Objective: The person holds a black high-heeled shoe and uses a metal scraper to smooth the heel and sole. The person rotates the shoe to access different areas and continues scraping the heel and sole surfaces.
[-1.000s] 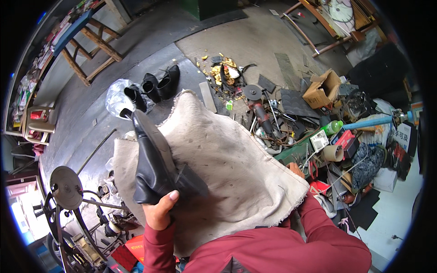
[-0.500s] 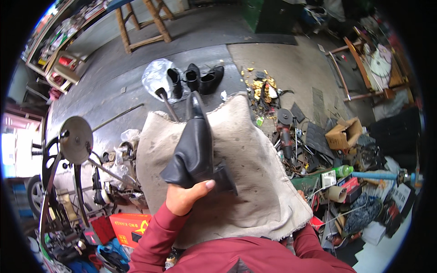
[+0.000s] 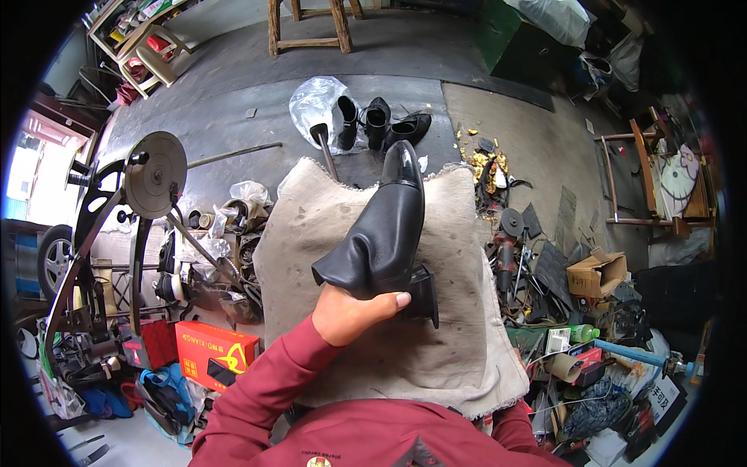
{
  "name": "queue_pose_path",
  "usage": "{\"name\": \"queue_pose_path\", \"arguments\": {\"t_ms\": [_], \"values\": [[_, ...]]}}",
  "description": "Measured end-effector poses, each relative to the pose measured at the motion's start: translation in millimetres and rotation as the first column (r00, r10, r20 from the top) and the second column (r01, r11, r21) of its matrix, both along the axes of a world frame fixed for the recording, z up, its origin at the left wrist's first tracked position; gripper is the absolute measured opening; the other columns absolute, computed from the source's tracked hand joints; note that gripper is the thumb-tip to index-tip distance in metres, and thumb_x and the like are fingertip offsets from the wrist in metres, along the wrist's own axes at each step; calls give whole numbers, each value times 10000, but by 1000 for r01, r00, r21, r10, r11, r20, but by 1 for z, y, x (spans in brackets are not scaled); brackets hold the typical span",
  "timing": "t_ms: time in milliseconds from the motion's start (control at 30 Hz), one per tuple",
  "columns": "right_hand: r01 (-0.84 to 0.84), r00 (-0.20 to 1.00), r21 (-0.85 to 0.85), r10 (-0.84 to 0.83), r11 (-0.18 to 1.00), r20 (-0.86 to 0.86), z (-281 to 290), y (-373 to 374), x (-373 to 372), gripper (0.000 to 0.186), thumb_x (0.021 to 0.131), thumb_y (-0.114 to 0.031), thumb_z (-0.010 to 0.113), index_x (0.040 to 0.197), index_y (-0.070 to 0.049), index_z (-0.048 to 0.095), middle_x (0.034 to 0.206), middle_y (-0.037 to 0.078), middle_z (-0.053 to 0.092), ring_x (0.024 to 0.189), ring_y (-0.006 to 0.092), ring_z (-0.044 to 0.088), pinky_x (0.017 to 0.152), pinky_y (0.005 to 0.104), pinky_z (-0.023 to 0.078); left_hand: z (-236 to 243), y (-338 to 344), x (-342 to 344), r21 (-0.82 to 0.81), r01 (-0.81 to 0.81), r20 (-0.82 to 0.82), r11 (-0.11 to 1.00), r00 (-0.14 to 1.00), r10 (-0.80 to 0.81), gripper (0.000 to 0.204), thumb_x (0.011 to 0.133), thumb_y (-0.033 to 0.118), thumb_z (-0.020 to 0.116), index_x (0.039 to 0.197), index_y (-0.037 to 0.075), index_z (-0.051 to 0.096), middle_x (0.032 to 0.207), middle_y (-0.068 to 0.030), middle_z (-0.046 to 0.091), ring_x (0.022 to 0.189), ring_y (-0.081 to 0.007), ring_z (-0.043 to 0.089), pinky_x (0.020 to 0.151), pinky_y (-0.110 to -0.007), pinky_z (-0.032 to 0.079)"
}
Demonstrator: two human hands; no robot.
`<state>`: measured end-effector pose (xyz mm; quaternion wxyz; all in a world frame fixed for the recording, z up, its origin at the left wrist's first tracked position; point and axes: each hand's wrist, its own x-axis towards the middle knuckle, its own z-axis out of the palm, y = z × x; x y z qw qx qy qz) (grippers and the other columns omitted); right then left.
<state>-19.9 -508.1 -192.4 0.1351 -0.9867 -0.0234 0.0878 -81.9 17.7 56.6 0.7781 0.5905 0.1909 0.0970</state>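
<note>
Grey floor spreads from 10 to 12 o'clock on my feed; left of centre, a metal stand with a disc sits toward 9 o'clock and a red box toward 8. Near centre, my left hand is clamped round the black boot, thumb by the heel, toe pointing near 12 over the pale cloth. To hold it well, I'd keep the wrist firm and the grip broad, lest the soft-looking shaft crease. An angle grinder lies at 3; the right hand is hidden, so I can't tell its state.
</note>
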Motion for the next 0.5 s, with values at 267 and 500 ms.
{"name": "queue_pose_path", "arguments": {"t_ms": [267,500], "values": [[77,996,159,-67,984,-67,-1,-17,11,223,915,-234,694,1017,-47,627,830,129,674,720,263,662,684,403,520,0,2,4,47,-20,48,999,999,17,740,798,130,811,1424,-44,456,1299,-96,589,1163,-172,555,1004,-320,468],[73,988,298,-110,952,110,0,-18,37,265,899,-227,733,984,-10,607,766,129,636,658,213,598,625,370,500,4,0,2,-79,-9,-1,997,1000,9,699,821,88,786,1428,-40,465,1295,-86,599,1144,-163,563,995,-312,472]]}}
